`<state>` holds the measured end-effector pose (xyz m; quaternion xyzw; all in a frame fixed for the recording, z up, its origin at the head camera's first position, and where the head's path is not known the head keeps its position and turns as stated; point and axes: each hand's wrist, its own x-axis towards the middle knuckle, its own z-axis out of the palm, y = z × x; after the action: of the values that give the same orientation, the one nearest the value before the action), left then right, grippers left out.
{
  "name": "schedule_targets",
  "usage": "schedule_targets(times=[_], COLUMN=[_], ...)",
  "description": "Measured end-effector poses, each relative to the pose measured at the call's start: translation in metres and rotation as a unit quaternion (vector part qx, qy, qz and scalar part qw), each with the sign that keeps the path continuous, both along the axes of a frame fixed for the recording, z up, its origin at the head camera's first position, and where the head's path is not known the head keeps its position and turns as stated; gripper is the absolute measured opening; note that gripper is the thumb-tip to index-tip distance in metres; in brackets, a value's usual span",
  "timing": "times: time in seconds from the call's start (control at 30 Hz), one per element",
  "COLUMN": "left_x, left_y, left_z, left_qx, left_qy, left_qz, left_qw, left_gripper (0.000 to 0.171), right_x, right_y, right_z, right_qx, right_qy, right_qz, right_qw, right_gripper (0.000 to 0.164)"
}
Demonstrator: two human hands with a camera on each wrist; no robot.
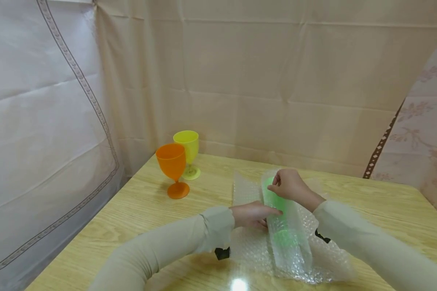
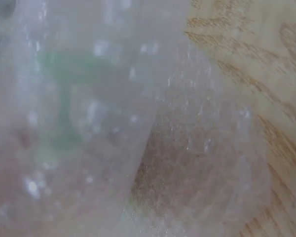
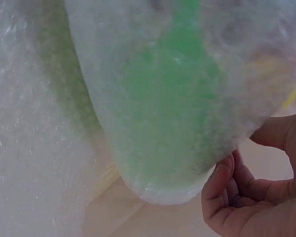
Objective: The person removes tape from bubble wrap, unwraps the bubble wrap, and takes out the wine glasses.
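A green goblet (image 1: 283, 236) lies on its side inside clear bubble wrap (image 1: 253, 250), its colour showing through. My left hand (image 1: 251, 214) grips the wrapped goblet from the left, thumb across the top and fingers bent at its side. At the far end my right hand (image 1: 290, 185) has curled fingers, pinching the wrap's edge near the cup. The right wrist view shows that hand (image 3: 261, 192) beside the covered green cup (image 3: 167, 108). Through the wrap in the left wrist view, the goblet's stem (image 2: 65, 111) looks blurred. The left fingertips under the wrap are partly hidden.
An orange goblet (image 1: 172, 161) stands upright at the left of the wooden table (image 1: 138, 214), with a yellow goblet (image 1: 190, 147) upright just behind it. Loose bubble wrap spreads out around the bundle. Beige cloth (image 1: 240, 81) hangs behind the table's far edge.
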<state>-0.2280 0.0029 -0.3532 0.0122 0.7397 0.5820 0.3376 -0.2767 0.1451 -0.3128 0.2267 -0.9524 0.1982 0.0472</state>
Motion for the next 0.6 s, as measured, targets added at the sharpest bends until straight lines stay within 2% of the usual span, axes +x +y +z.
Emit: schedule_targets(times=[0.17,0.27,0.4,0.5,0.6], left_x=[0.000,0.000,0.001,0.002,0.003], left_y=[0.001,0.001,0.001,0.000,0.000], left_z=[-0.001,-0.001,-0.001,0.000,0.000], left_qx=[0.003,0.004,0.004,0.006,0.010], left_qy=[0.001,0.001,0.004,0.003,0.001], left_qz=[0.000,-0.002,-0.005,-0.001,0.005], left_qw=[1.0000,1.0000,1.0000,1.0000,0.9999], left_gripper=[0.052,0.053,0.057,0.059,0.058], right_x=[0.001,0.000,-0.003,-0.006,-0.009], right_y=[-0.003,0.002,0.017,0.031,0.042], right_z=[-0.001,0.001,0.007,0.010,0.008], right_qx=[0.014,-0.006,-0.039,-0.055,-0.062], right_qy=[0.030,0.021,-0.040,-0.091,-0.118], right_qz=[0.004,0.001,-0.025,-0.055,-0.077], right_qw=[0.999,1.000,0.998,0.993,0.988], right_gripper=[0.009,0.009,0.014,0.020,0.025])
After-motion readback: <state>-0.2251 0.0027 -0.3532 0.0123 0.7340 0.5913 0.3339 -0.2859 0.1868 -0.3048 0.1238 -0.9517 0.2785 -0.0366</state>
